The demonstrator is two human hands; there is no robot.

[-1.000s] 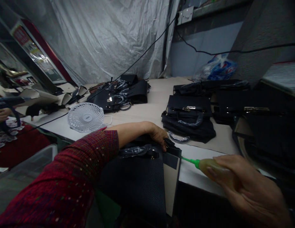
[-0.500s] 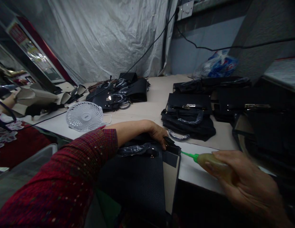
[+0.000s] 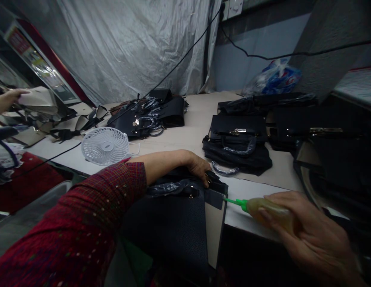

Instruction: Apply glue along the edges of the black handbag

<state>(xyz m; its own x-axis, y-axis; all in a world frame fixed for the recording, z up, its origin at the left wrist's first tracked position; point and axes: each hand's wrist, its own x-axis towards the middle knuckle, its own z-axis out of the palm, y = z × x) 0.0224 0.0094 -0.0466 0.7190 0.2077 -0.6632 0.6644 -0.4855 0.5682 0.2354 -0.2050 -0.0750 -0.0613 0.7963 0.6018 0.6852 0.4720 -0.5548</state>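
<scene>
A black handbag (image 3: pixel 170 223) with a plastic-wrapped handle hangs over the front edge of the table, its beige inner side panel (image 3: pixel 214 235) showing at the right. My left hand (image 3: pixel 200 166) is closed on the top edge of this bag, beside a small metal fitting; the fingertips are partly hidden. In my right hand (image 3: pixel 311 229) is a squeeze bottle (image 3: pixel 269 213) of yellowish liquid, held on its side. Its thin green nozzle (image 3: pixel 236 202) points left, the tip at the bag's panel edge near a dark patch.
A white fan (image 3: pixel 105 146) stands at the left on the table (image 3: pixel 185 139). Black handbags (image 3: pixel 237 143) lie at the right, and more black bags (image 3: pixel 149 115) at the back. At far left a co-worker's hand (image 3: pixel 12 97) holds a beige piece. A cable (image 3: pixel 185 59) crosses above.
The nozzle tip has moved slightly down along the panel edge with my right hand. My left hand stays on the bag. The co-worker's hand has risen with a beige piece.
</scene>
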